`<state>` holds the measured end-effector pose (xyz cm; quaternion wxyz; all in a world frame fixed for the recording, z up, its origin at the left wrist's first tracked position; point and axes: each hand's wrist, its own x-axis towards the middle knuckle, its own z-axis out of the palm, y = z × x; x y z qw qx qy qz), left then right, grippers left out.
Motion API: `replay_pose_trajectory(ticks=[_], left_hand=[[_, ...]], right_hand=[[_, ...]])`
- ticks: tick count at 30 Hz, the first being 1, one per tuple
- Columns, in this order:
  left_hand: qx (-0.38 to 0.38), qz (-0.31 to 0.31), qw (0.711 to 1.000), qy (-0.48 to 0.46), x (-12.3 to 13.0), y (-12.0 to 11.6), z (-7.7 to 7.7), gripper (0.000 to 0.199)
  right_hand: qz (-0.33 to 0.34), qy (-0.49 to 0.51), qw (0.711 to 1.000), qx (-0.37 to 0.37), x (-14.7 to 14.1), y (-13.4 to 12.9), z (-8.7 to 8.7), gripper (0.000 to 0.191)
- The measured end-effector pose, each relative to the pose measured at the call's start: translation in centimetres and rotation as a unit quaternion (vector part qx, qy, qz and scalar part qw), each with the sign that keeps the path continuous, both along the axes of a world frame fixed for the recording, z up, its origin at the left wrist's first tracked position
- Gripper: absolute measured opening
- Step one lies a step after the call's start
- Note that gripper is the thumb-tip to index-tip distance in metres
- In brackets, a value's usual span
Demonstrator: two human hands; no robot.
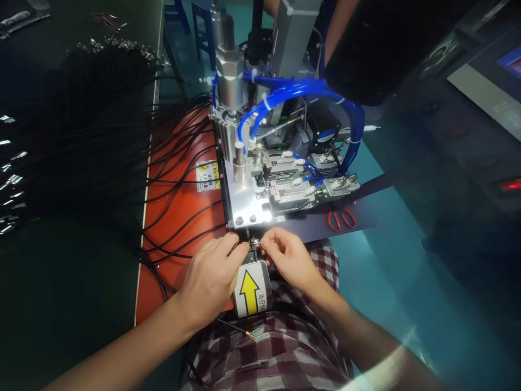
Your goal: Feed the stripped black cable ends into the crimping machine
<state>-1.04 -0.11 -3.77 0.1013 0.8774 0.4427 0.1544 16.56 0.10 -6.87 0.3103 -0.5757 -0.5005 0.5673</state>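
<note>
A gingham garment — large squares of dark maroon, mauve and off-white — is worn in front; the left forearm, left hand, right forearm and right hand are bare.

Bare hands meet fingertip to fingertip, just apart, at the right edge of the orange table, close to its near end. The left hand, back turned up, lies over that edge, thumb and forefinger reaching rightward, the other fingers largely hidden; its wrist is nearly straight. The right hand, just beyond the edge, draws thumb and index together in a pinch, remaining fingers curled. Both forearms, uncovered, slant inward and forward over either side of the lap.
</note>
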Motion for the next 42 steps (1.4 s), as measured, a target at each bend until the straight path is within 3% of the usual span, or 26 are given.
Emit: replay_pose_trajectory(ticks=[6,9,12,19,27,32,34,38,42], left_hand=[[0.018,-0.004,1.0,0.016,0.1,0.0,0.3,0.024],[0.014,-0.005,1.0,0.022,0.1,0.0,0.3,0.024],[0.006,-0.005,1.0,0.021,0.1,0.0,0.2,0.022],[-0.011,-0.002,1.0,0.008,0.0,0.2,0.1,0.023],[-0.002,-0.005,1.0,0.0,-0.1,0.1,0.0,0.023],[0.004,-0.004,1.0,0.002,0.0,0.1,0.1,0.024],[0.004,-0.005,1.0,0.004,0.0,0.1,0.2,0.024],[0.004,-0.003,1.0,0.006,0.0,0.1,0.1,0.025],[-0.001,-0.004,1.0,0.0,-0.1,0.1,0.0,0.025]], right_hand=[[-0.012,-0.124,0.987,0.101,-0.3,-0.3,1.0,0.016],[-0.001,-0.018,1.0,0.009,-0.2,0.0,0.9,0.019],[0.013,0.112,0.991,-0.072,0.1,0.5,0.5,0.023],[0.009,0.161,0.984,-0.075,0.2,0.6,0.1,0.024],[0.017,-0.002,1.0,0.015,0.2,0.1,0.4,0.016],[0.003,-0.16,0.979,0.129,-0.3,-0.3,1.3,0.016],[-0.004,-0.136,0.985,0.105,-0.4,-0.3,1.1,0.017],[0.0,0.022,1.0,-0.023,-0.3,0.0,0.3,0.022],[-0.014,0.015,1.0,-0.018,-0.1,0.0,0.0,0.023]])
